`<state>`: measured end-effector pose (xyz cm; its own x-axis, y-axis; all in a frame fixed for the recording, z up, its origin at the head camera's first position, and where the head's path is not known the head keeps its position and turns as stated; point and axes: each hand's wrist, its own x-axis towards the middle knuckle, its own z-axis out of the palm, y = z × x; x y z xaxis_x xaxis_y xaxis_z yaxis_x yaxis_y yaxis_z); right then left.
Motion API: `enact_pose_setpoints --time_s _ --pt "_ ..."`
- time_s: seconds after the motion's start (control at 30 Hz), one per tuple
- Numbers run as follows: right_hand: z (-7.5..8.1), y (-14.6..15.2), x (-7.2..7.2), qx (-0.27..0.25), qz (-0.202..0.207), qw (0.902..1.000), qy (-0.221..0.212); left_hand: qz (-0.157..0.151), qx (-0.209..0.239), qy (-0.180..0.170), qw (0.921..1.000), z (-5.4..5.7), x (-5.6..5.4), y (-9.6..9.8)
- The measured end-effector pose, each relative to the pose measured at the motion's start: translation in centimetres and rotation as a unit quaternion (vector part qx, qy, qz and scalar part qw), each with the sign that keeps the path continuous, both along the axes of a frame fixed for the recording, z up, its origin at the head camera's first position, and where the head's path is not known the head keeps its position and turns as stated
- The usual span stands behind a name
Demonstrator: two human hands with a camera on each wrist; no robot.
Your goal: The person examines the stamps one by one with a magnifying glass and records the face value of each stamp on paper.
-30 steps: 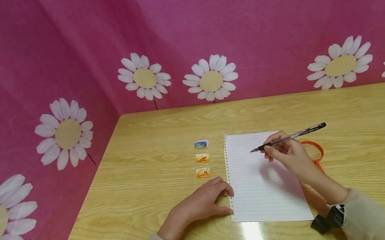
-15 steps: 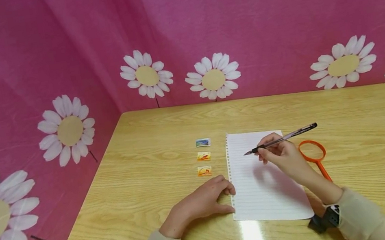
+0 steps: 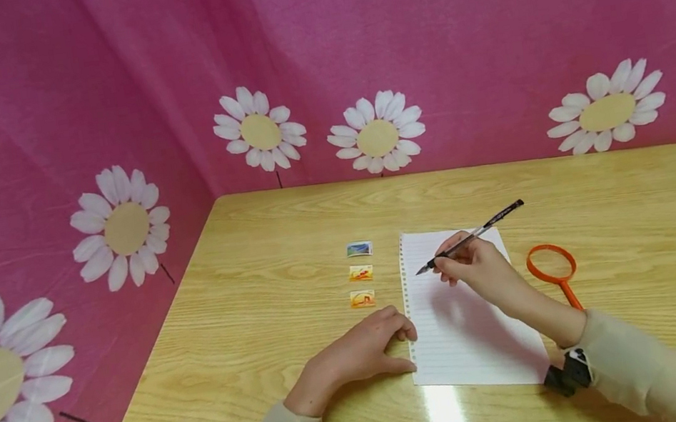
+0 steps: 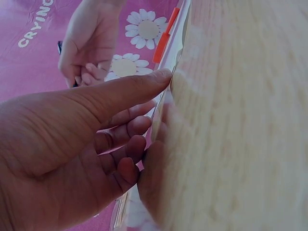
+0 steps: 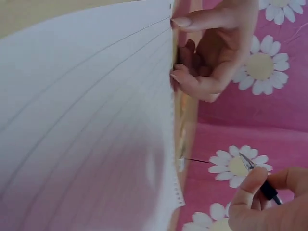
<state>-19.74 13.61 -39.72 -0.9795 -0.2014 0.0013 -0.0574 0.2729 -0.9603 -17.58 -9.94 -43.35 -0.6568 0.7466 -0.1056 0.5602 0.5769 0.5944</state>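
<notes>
My right hand (image 3: 483, 273) pinches a black-and-clear pen (image 3: 497, 216) between thumb and fingers. In the right wrist view the pen's tip (image 5: 246, 160) is apart from the paper. A lined, loose-leaf sheet of paper (image 3: 461, 349) with punched holes along its left side lies beneath this hand. At that punched edge rests my left hand (image 3: 364, 348), its thumb and fingertips touching the sheet. The left wrist view shows its thumb (image 4: 139, 82) straight and the other fingers loosely bent, gripping nothing.
Three small stamp-like pictures, one blue (image 3: 359, 249) and two yellow-orange (image 3: 360, 273), lie in a column left of the paper. An orange magnifying glass (image 3: 570, 294) lies to its right. Pink flowered cloth (image 3: 449, 29) hangs behind and left of the wooden table (image 3: 242, 268).
My right hand has moved left across the paper with the pen, whose tip is now nearer the punched edge. More of the magnifying glass shows. The left hand stays against the paper's edge.
</notes>
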Motion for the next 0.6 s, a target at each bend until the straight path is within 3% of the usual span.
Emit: enact_pose_setpoints --time_s 0.3,0.43,0.6 --pt "-1.6 -0.5 -1.3 -0.040 -0.016 0.9969 -0.065 -0.001 0.000 -0.006 1.0000 -0.2 0.0 0.0" --pt "-2.3 -0.7 -1.7 -0.038 -0.025 0.9966 -0.069 0.001 -0.002 -0.008 1.0000 -0.2 0.0 0.0" --pt "-3.2 -0.8 -2.2 0.004 -0.040 0.9978 -0.053 0.005 -0.006 -0.007 0.9999 -0.1 -0.1 0.0"
